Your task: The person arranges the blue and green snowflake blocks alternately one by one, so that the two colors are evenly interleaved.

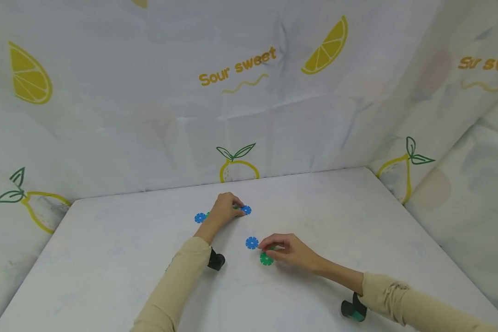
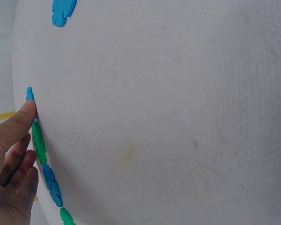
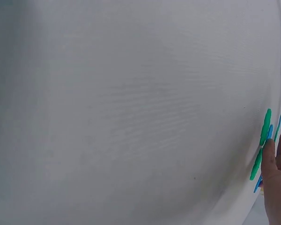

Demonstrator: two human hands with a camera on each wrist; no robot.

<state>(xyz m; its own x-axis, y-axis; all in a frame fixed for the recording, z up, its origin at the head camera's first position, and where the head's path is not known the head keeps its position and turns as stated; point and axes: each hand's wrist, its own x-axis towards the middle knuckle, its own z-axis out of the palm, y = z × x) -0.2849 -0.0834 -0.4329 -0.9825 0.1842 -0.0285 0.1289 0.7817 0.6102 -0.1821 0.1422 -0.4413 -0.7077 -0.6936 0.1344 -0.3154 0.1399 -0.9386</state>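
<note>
Currently, my left grip (image 1: pixel 225 208) pinches the blue disc (image 1: pixel 247 210) at the right end of a row (image 2: pixel 52 185) on the table (image 1: pixel 336 212). A green disc (image 1: pixel 266 260) lies just beside my right grip's (image 1: pixel 289 251) thumb; whether those bent fingers hold anything, I cannot tell.

ok so counting hands gets me two, and for discs I make it three blue discs (image 1: pixel 199 215) plus two green discs (image 2: pixel 39 143) lined up at the left hand (image 1: pixel 224 210), one loose blue disc (image 1: pixel 251 239) just beside the right hand (image 1: pixel 290 251), and two green pieces (image 3: pixel 265 126) touching or right by that hand.
</note>
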